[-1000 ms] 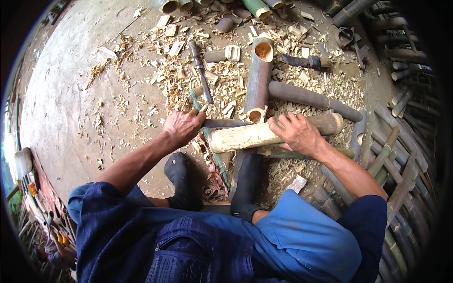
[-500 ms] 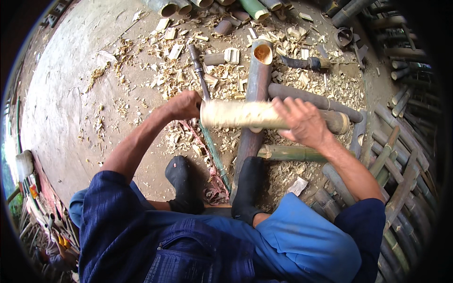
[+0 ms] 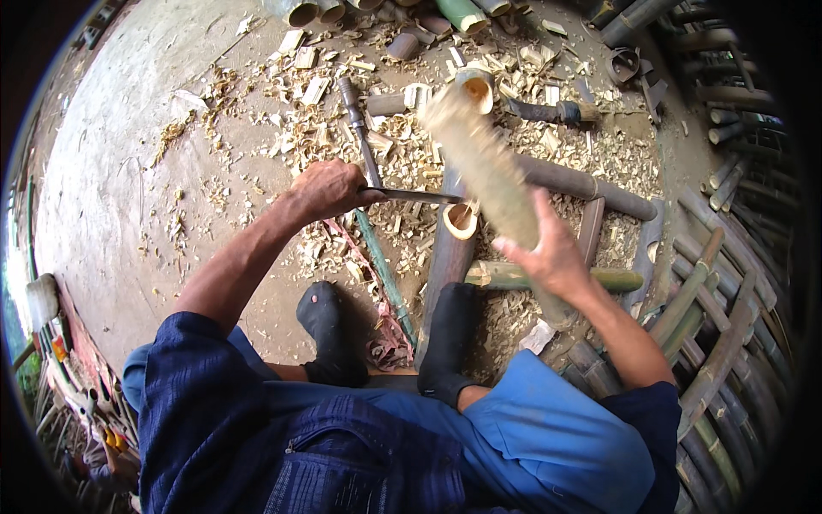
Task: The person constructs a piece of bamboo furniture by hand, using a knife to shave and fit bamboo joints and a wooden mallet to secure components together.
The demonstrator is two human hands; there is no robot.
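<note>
My left hand (image 3: 330, 188) is closed round the handle end of a narrow knife (image 3: 421, 196), its dark blade pointing right. Gripped in my right hand (image 3: 556, 261) is a thick, pale, shaved bamboo section (image 3: 479, 150), smeared by motion. It slants from the upper left, past my fingers, down to the right. The blade's tip lies close to its left side; whether they touch I cannot tell. Beneath is a dark bamboo post (image 3: 452, 248) with a cut, hollow end, beside my right foot. Part of the knife handle is hidden in my fist.
Wood shavings (image 3: 317, 248) litter the floor. A long-handled chisel-like tool (image 3: 358, 124) and a curved dark blade with a wooden handle (image 3: 552, 111) lie beyond my hands. Bamboo poles (image 3: 591, 188) cross at the right, near stacked bamboo (image 3: 728, 343). Cut tubes (image 3: 330, 10) line the far edge.
The bamboo section has swung from lying level to a steep slant, its left end rising away from me. My right hand has turned with it. The knife blade now shows.
</note>
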